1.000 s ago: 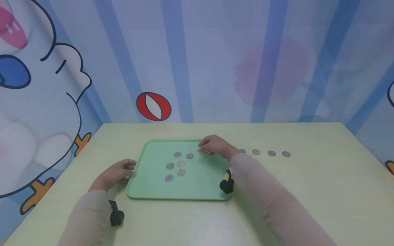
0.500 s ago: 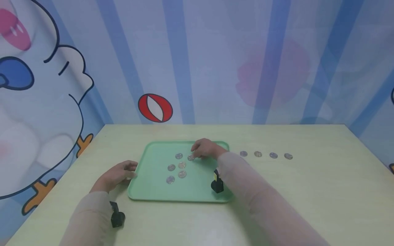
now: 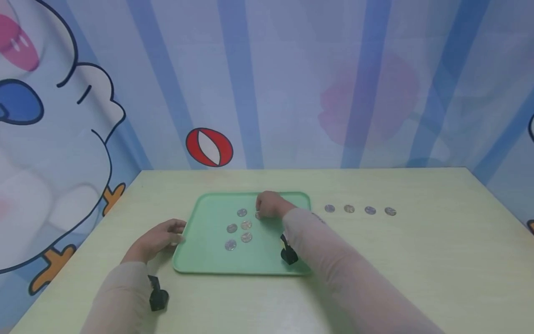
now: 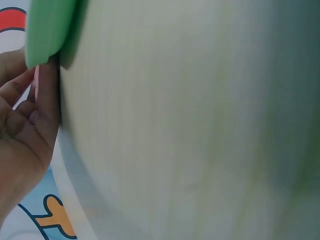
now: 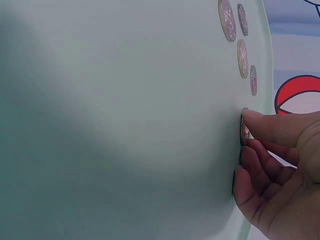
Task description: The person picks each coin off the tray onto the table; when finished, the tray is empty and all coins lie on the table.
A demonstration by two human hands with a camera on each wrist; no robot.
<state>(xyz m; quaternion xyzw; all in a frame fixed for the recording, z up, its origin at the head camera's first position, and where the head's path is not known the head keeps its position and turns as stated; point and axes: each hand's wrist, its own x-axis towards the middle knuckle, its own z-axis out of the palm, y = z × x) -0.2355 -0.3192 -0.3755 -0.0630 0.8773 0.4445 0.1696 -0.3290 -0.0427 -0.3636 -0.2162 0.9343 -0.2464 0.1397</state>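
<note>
The right hand (image 3: 271,205), over the far half of the tray (image 3: 204,255), hides most of one coin (image 5: 244,132) from me; even in the right wrist view it covers an edge. The right sleeve (image 3: 333,260) blocks much of the tray's right side and runs off the head view's bottom. In the left wrist view, the left hand (image 4: 25,135) partly vanishes behind the tray's rim; a pink sliver (image 4: 36,82) there is too narrow to name. Markings on the four coins (image 3: 349,208) right of the tray are too small to read. The cartoon figure (image 3: 50,176) left of the tray is cut off.
</note>
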